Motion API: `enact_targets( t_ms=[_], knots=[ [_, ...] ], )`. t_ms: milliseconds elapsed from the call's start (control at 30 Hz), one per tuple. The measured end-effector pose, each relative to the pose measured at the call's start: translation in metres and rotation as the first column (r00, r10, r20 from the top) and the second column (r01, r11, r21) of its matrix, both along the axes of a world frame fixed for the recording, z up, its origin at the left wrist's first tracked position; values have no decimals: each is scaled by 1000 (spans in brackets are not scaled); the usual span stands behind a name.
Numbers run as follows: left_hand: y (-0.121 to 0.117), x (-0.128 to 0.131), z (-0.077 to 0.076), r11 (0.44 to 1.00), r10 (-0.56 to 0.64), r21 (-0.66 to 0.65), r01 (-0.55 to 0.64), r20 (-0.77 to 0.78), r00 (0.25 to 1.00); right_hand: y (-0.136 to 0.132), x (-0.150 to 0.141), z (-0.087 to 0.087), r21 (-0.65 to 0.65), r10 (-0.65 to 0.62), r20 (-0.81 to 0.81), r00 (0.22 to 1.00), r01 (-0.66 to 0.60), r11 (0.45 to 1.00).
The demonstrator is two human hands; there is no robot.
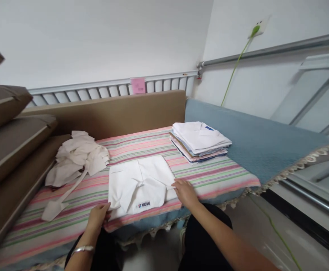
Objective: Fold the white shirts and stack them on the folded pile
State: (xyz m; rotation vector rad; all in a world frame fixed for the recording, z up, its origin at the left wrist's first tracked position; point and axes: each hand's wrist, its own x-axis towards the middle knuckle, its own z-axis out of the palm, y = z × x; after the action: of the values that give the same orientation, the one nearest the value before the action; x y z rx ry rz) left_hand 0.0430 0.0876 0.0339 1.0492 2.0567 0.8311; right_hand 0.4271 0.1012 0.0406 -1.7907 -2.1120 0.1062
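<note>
A white folded shirt [150,169] lies flat on the striped cloth in front of me, its printed letters upside down near the front edge. My left hand [98,216], with a silver bracelet at the wrist, is closed on the shirt's near left corner. On the other side, my right hand [185,192] pinches the shirt's right edge. Small creases run across the front of the shirt. Behind it to the right stands a stack of folded clothes [201,137], a white one on top. A crumpled heap of cream cloth [76,156] rests to the left, with a strip trailing forward.
The striped cloth [142,145] covers a seat with a blue quilted cover [246,131]. Brown cushions [14,143] are piled at the left. A brown backrest [125,113] runs along a radiator [96,92]. A green cord [236,67] hangs from a wall socket.
</note>
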Motion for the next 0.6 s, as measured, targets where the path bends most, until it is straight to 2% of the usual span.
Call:
enact_targets(
  t_ms=[100, 267, 333, 433, 500, 600],
  knots=[
    [-3, 0, 1, 997, -25, -67, 28, 44, 999, 4, 0, 6, 32, 5, 54, 999, -7, 999],
    [-7, -7, -5, 992, -61, -113, 50, -91, 994, 2, 4, -2, 20, 35, 98, 995, -37, 999],
    [-10, -7, -4, 996, -66, -75, 52, -196, 978, 3, 7, -6, -2, 16, 77, 997, -16, 1000],
    [-12, -3, 3, 994, -61, 66, 89, -342, 938, 7, 8, -3, -4, -18, 14, 1000, 18, 1000],
    [-6, 4, 6, 958, -96, 199, 206, -457, 884, 11, 4, 5, 42, -12, -46, 999, 14, 999],
    [13, 17, 0, 836, -136, 322, 444, -662, 737, 18, -12, 15, 114, 42, -95, 995, -31, 993]
  ],
)
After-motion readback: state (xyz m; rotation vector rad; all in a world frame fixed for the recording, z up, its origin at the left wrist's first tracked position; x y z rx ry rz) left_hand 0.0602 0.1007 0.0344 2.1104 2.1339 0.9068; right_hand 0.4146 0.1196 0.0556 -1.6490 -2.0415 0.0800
